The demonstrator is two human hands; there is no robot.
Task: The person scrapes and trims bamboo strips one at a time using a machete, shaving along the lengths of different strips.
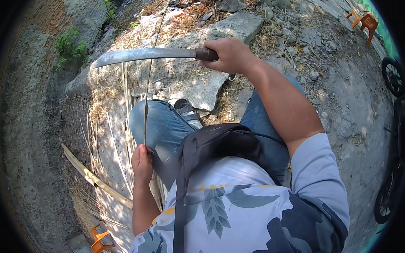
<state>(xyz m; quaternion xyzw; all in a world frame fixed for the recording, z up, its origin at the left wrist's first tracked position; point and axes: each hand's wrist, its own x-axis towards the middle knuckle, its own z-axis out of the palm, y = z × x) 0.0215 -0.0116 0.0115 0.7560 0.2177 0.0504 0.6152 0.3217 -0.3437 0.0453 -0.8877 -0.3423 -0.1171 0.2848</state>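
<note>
My right hand [229, 56] is closed round the dark brown handle of a machete [147, 54]. Its long, slightly curved metal blade points left and crosses a thin strip [147, 93], which looks like split bamboo or cane. Whether the edge touches the strip I cannot tell. Beside my left knee, my left hand [142, 164] pinches the strip's lower end between thumb and fingers. From there the strip rises past the blade to the top of the view.
Split strips [121, 164] and a thicker bamboo piece [93, 180] lie at my left. A broken concrete slab [204, 88] is ahead, with rubble around. Orange plastic stools [364, 23] stand far right, one [100, 240] lower left. Wheels [391, 75] show at right; a brick wall [41, 14] at left.
</note>
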